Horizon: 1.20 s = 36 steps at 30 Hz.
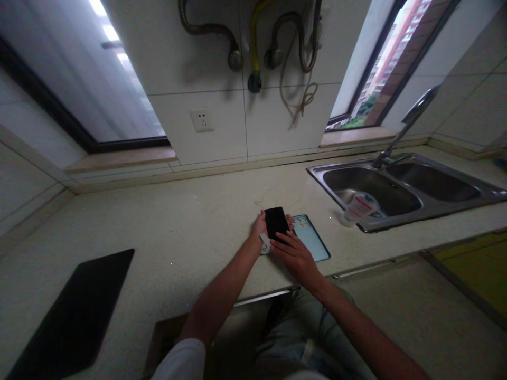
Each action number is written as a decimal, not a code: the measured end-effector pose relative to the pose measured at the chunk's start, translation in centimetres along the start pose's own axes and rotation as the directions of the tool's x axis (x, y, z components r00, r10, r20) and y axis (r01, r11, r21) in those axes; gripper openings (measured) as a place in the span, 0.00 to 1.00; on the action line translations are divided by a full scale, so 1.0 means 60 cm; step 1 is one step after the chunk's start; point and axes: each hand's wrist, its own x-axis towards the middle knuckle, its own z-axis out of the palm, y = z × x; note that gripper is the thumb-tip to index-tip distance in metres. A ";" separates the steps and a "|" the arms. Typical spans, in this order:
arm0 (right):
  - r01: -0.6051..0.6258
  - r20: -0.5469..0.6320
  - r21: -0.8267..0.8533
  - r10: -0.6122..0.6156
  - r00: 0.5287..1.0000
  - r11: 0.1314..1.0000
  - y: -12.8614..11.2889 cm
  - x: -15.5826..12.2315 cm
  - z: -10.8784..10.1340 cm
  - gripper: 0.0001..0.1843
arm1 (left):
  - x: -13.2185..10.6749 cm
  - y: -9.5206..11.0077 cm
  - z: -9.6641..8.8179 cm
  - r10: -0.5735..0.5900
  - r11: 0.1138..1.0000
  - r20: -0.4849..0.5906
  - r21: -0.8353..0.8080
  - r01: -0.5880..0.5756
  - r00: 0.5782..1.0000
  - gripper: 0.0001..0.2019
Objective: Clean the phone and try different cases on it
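Note:
My left hand (260, 227) is wrapped round a black smartphone (276, 221), with the thumb along its left edge and fingertips showing past its right edge. The dark screen faces up. Across the phone's lower end lies my right hand (293, 255), its fingers stretched out and touching the screen. A small whitish piece (265, 241) shows by the left wrist, near the right fingertips; what it is I cannot make out. Just right of the phone, a light blue phone case (311, 238) with camera cut-outs lies on the countertop.
The pale countertop (214, 211) runs along a tiled wall. To the right, a clear plastic cup (358, 209) with red marks lies tilted by the double steel sink (396, 224) and its faucet (410, 121). A flat black panel (79, 311) lies at the left. A socket (202, 120) and hoses hang above.

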 end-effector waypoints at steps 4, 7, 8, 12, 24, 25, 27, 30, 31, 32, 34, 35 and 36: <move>0.025 -0.046 -0.004 -0.025 0.999 1.000 0.020 -0.004 -0.017 0.17 | -0.008 0.003 0.008 -0.026 0.999 -0.012 0.043 0.027 1.000 0.42; -0.016 -0.068 -0.008 0.016 0.998 1.000 0.034 -0.014 -0.034 0.17 | -0.012 0.003 0.015 -0.021 0.998 -0.048 0.058 0.024 0.999 0.39; -0.034 -0.072 -0.001 0.034 0.997 0.999 0.038 -0.017 -0.039 0.17 | -0.012 0.003 0.017 -0.017 0.998 -0.059 0.054 0.020 0.998 0.39; -0.112 -0.068 0.036 0.114 0.991 0.993 0.040 -0.023 -0.042 0.15 | -0.005 0.001 0.015 0.010 1.000 -0.062 0.017 -0.009 0.998 0.38; -0.087 -0.008 0.068 0.088 0.996 0.994 0.002 0.032 -0.002 0.12 | 0.008 0.007 -0.012 -0.040 0.995 0.017 0.090 0.039 0.999 0.45; -0.085 0.002 0.060 0.085 0.996 0.995 0.005 0.030 -0.006 0.12 | 0.008 0.007 -0.009 -0.032 0.995 0.002 0.094 0.032 0.999 0.44; -0.076 0.021 0.042 0.075 0.997 0.996 0.014 0.020 -0.018 0.12 | 0.008 0.006 -0.002 -0.035 0.993 -0.049 0.107 0.041 0.998 0.42; -0.076 0.029 0.013 0.076 0.997 0.997 0.031 -0.004 -0.037 0.13 | 0.006 0.004 0.006 -0.035 0.994 -0.093 0.101 0.045 0.995 0.39; -0.090 0.032 0.007 0.089 0.995 0.996 0.037 -0.012 -0.043 0.14 | 0.005 0.004 0.007 -0.030 0.995 -0.089 0.092 0.038 0.996 0.39; -0.106 0.036 0.009 0.106 0.994 0.994 0.043 -0.019 -0.049 0.14 | 0.003 0.004 0.008 -0.027 0.996 -0.080 0.082 0.033 0.996 0.39; -0.150 0.045 0.034 0.149 0.988 0.988 0.052 -0.027 -0.059 0.14 | -0.001 0.006 0.007 -0.032 0.996 -0.061 0.078 0.037 0.998 0.39; -0.177 0.048 0.057 0.174 0.984 0.983 0.055 -0.029 -0.063 0.13 | -0.002 0.007 0.007 -0.042 0.995 -0.058 0.086 0.047 0.997 0.39; -0.210 0.051 0.085 0.206 0.977 0.974 0.058 -0.029 -0.065 0.12 | -0.004 0.008 0.006 -0.058 0.993 -0.058 0.097 0.063 0.997 0.40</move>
